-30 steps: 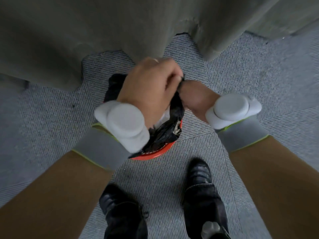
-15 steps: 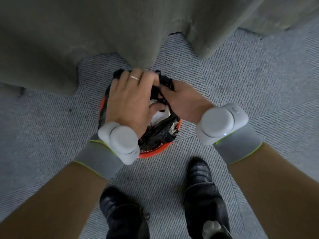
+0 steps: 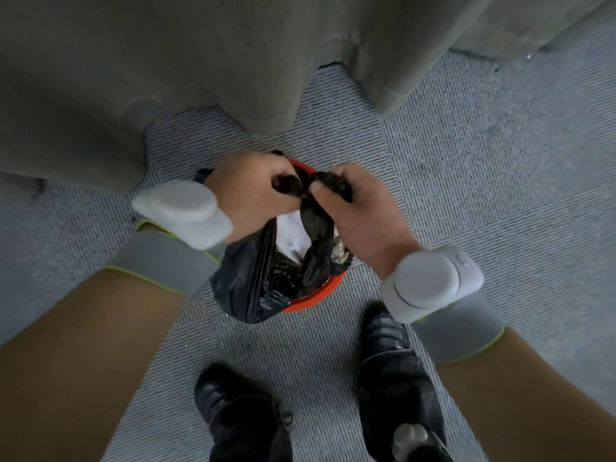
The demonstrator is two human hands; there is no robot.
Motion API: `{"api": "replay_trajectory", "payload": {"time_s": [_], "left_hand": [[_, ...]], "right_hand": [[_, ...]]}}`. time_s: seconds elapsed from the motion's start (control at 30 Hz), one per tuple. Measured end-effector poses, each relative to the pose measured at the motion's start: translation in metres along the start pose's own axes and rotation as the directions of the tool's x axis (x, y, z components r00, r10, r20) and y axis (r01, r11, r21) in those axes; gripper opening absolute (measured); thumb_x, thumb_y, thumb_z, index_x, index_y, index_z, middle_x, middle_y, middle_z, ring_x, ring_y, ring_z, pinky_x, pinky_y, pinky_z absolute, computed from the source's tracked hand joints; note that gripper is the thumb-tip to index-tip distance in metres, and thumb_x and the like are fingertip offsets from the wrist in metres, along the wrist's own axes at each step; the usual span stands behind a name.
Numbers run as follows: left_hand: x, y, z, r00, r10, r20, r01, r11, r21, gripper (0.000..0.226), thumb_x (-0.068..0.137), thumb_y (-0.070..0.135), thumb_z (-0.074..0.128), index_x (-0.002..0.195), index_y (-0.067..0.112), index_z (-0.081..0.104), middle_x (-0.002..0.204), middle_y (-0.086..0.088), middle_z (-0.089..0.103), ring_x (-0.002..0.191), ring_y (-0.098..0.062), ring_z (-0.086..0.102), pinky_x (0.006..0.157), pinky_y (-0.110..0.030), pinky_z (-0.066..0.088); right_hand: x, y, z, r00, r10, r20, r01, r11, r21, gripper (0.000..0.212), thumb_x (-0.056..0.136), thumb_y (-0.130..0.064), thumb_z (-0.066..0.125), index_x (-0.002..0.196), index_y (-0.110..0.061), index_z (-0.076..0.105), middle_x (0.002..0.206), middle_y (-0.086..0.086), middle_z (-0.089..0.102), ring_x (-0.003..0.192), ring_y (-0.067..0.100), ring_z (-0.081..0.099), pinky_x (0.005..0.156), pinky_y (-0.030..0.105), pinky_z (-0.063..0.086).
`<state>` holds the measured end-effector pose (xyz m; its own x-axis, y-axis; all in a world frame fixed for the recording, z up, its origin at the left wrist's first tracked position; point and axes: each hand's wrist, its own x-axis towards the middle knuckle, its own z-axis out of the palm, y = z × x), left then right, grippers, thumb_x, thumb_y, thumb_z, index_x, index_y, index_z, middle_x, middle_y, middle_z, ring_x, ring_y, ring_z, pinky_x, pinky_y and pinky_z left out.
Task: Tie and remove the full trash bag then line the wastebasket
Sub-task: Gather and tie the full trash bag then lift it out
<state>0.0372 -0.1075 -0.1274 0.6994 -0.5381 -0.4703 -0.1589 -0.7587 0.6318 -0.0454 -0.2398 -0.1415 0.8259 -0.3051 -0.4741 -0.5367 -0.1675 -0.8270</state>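
Observation:
A black trash bag [image 3: 248, 278] sits in a small red wastebasket [image 3: 310, 300] on the carpet in front of my feet. White paper rubbish shows through the bag's gap. My left hand [image 3: 256, 191] is shut on one gathered corner of the bag's top. My right hand [image 3: 360, 208] is shut on the other twisted corner, pinched between thumb and fingers. The two twisted ends meet between my hands above the basket. Most of the basket is hidden by the bag and my hands.
A grey-green curtain [image 3: 233, 61] hangs to the floor just behind the basket. Grey carpet tiles [image 3: 483, 161] cover the floor all round. My two black shoes [image 3: 393, 355] stand right in front of the basket.
My hands have parted from over the bag's opening. Each now holds its own twisted end of the bag top, drawn up and slightly apart.

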Motion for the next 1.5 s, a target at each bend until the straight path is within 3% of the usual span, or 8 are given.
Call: {"api": "replay_trajectory", "payload": {"time_s": [0.1, 0.27, 0.6, 0.73, 0.83, 1.07, 1.3, 1.5], "left_hand": [[-0.002, -0.001, -0.012, 0.990, -0.056, 0.133, 0.082, 0.976, -0.201, 0.017, 0.072, 0.033, 0.075, 0.084, 0.021, 0.072, 0.086, -0.005, 0.073, 0.074, -0.015, 0.065, 0.077, -0.034, 0.051], [-0.002, -0.013, -0.008, 0.976, -0.210, -0.063, 0.169, 0.903, -0.396, 0.015, 0.076, 0.038, 0.070, 0.080, 0.025, 0.074, 0.086, -0.004, 0.074, 0.081, -0.018, 0.067, 0.082, -0.035, 0.052], [-0.027, -0.090, -0.002, 0.800, -0.518, -0.304, 0.504, 0.854, -0.128, 0.030, 0.086, 0.040, 0.055, 0.066, 0.018, 0.060, 0.077, -0.011, 0.064, 0.090, -0.036, 0.062, 0.070, -0.036, 0.042], [-0.019, -0.068, -0.012, 0.864, -0.271, -0.425, 0.317, 0.948, 0.039, 0.026, 0.090, 0.034, 0.051, 0.098, 0.012, 0.063, 0.100, -0.015, 0.065, 0.096, -0.035, 0.058, 0.074, -0.036, 0.038], [-0.021, -0.046, -0.015, 0.902, -0.033, -0.431, 0.059, 0.997, 0.046, 0.019, 0.088, 0.029, 0.054, 0.098, 0.015, 0.060, 0.100, -0.010, 0.067, 0.096, -0.030, 0.061, 0.082, -0.039, 0.046], [-0.028, -0.027, -0.011, 0.914, 0.262, -0.309, -0.230, 0.963, 0.138, 0.017, 0.086, 0.021, 0.055, 0.098, 0.010, 0.063, 0.096, -0.006, 0.072, 0.091, -0.027, 0.065, 0.077, -0.029, 0.041], [-0.058, -0.076, 0.015, 0.819, -0.269, -0.507, 0.227, 0.963, -0.146, 0.042, 0.089, 0.032, 0.042, 0.124, 0.011, 0.046, 0.120, -0.018, 0.056, 0.108, -0.034, 0.055, 0.092, -0.048, 0.045], [-0.095, -0.107, 0.066, 0.848, -0.481, -0.222, 0.450, 0.875, -0.179, 0.047, 0.090, 0.011, 0.044, 0.133, 0.015, 0.028, 0.123, -0.010, 0.057, 0.095, -0.035, 0.061, 0.079, -0.045, 0.048]], "right_hand": [[-0.002, 0.004, -0.002, 0.999, 0.033, -0.042, -0.032, 0.999, 0.034, 0.023, 0.086, -0.024, 0.060, 0.067, -0.026, 0.049, 0.063, -0.009, 0.052, 0.063, 0.011, 0.051, 0.065, 0.032, 0.046], [-0.010, 0.005, -0.001, 0.994, 0.014, -0.110, -0.011, 0.999, 0.032, 0.022, 0.086, -0.023, 0.061, 0.067, -0.024, 0.050, 0.065, -0.006, 0.053, 0.061, 0.007, 0.050, 0.060, 0.021, 0.046], [-0.022, 0.045, 0.004, 0.947, 0.284, -0.148, -0.314, 0.915, -0.253, 0.024, 0.089, -0.030, 0.054, 0.068, -0.020, 0.048, 0.065, -0.005, 0.053, 0.063, 0.015, 0.048, 0.052, 0.028, 0.029], [-0.002, 0.023, 0.012, 0.968, 0.158, -0.194, -0.205, 0.945, -0.256, 0.007, 0.089, -0.023, 0.053, 0.090, -0.017, 0.055, 0.086, 0.000, 0.061, 0.084, 0.022, 0.056, 0.069, 0.025, 0.036], [0.002, 0.002, 0.016, 0.997, -0.006, -0.082, -0.016, 0.965, -0.263, 0.040, 0.080, -0.013, 0.055, 0.119, -0.021, 0.051, 0.115, 0.002, 0.058, 0.107, 0.019, 0.055, 0.095, 0.033, 0.044], [0.025, -0.018, 0.050, 0.971, -0.084, 0.226, 0.218, 0.707, -0.672, 0.064, 0.073, -0.055, 0.054, 0.132, -0.034, 0.042, 0.130, 0.005, 0.052, 0.124, 0.031, 0.044, 0.105, 0.047, 0.035], [0.020, -0.023, 0.053, 0.969, -0.223, 0.107, 0.238, 0.720, -0.652, 0.014, 0.084, -0.020, 0.058, 0.097, -0.016, 0.059, 0.105, 0.008, 0.063, 0.102, 0.031, 0.055, 0.083, 0.041, 0.046], [0.007, -0.042, 0.049, 0.934, -0.272, 0.230, 0.356, 0.731, -0.582, 0.013, 0.087, -0.019, 0.055, 0.099, -0.014, 0.055, 0.104, 0.007, 0.063, 0.097, 0.028, 0.056, 0.081, 0.037, 0.043]]}}
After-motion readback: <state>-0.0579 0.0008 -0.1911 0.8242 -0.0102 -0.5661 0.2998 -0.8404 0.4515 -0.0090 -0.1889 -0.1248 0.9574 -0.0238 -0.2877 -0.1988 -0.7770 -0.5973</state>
